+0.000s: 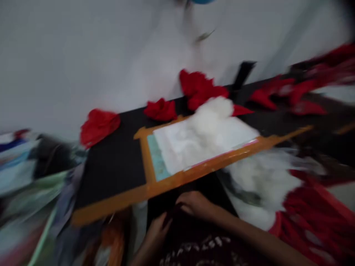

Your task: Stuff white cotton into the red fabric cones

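Observation:
In the head view, my left hand (158,227) and my right hand (195,204) are close together in front of my body, below the table's front edge. Both have curled fingers gripping the dark maroon shirt (191,236) with pale lettering, which stretches between them. Motion blur softens the fingertips. Just beyond them, a tuft of white stuffing (212,116) rests on a white sheet (177,147). Under the sheet, a light-blue board (158,157) shows at its left edge, framed by orange-brown tape (177,181).
Red cloth pieces (100,126) lie along the back of the black table (116,159), against a pale wall. More white stuffing (260,181) and red fabric (313,218) are low on the right. A green-rimmed container (47,225) stands at lower left.

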The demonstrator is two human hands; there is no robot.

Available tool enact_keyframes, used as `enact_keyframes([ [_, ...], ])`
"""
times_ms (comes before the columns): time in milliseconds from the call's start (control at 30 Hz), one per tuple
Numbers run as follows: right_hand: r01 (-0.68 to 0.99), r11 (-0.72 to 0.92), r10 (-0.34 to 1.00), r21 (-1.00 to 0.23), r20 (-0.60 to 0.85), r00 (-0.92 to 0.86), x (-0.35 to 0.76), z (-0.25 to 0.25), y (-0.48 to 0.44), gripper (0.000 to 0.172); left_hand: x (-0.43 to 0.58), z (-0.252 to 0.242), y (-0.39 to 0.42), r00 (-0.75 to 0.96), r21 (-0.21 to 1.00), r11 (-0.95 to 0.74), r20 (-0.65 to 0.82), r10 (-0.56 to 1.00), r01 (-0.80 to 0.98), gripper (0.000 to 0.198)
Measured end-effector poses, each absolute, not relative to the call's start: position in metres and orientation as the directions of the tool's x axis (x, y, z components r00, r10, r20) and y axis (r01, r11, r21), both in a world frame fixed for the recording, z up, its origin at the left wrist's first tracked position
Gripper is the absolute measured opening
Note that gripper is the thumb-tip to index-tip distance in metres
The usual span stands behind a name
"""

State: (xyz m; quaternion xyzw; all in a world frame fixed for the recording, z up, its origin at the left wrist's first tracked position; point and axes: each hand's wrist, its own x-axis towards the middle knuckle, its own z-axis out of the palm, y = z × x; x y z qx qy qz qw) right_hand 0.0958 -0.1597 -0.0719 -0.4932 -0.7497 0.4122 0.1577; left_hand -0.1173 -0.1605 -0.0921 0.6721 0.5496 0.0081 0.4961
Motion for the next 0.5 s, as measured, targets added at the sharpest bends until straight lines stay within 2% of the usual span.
enact_keyframes([
  [33,0.602,0.163,0.868,-0.782,-0.177,-0.464,0.098,-0.084,-0.162,0.03,-0.129,-0.098,-0.166,0.396,0.63,0.051,-0.547,0.737,0.775,0.021],
  [100,0.605,0.114,0.902,-0.788,-0.174,-0.396,0.109,-0.097,-0.162,0.036,-0.146,-0.105,-0.166,0.284,0.586,0.119,-0.548,0.787,0.801,0.028],
  [200,0.625,0.109,0.915,-0.773,-0.168,-0.366,0.128,-0.091,-0.162,0.036,-0.162,-0.09,-0.163,0.207,0.58,0.168,-0.523,0.827,0.797,0.033],
  [233,0.628,0.114,0.908,-0.769,-0.177,-0.38,0.133,-0.085,-0.163,0.035,-0.165,-0.077,-0.164,0.24,0.618,0.138,-0.487,0.84,0.774,0.035],
  [267,0.628,0.119,0.897,-0.769,-0.189,-0.401,0.136,-0.079,-0.165,0.034,-0.169,-0.062,-0.166,0.347,0.702,0.045,-0.405,0.846,0.711,0.034],
  [333,0.623,0.125,0.872,-0.772,-0.214,-0.44,0.141,-0.07,-0.17,0.032,-0.177,-0.029,-0.171,0.602,0.858,-0.073,-0.294,0.743,0.509,0.017],
  [367,0.62,0.127,0.865,-0.774,-0.22,-0.451,0.143,-0.069,-0.172,0.031,-0.181,-0.015,-0.173,0.695,0.907,-0.089,-0.25,0.674,0.412,0.017],
  [433,0.615,0.126,0.86,-0.779,-0.223,-0.459,0.145,-0.071,-0.175,0.029,-0.188,0.005,-0.172,0.762,0.947,-0.05,-0.223,0.608,0.318,0.025],
  [500,0.611,0.108,0.86,-0.785,-0.234,-0.453,0.146,-0.075,-0.176,0.028,-0.19,0.011,-0.165,0.797,0.954,-0.012,-0.243,0.553,0.3,0.03],
])
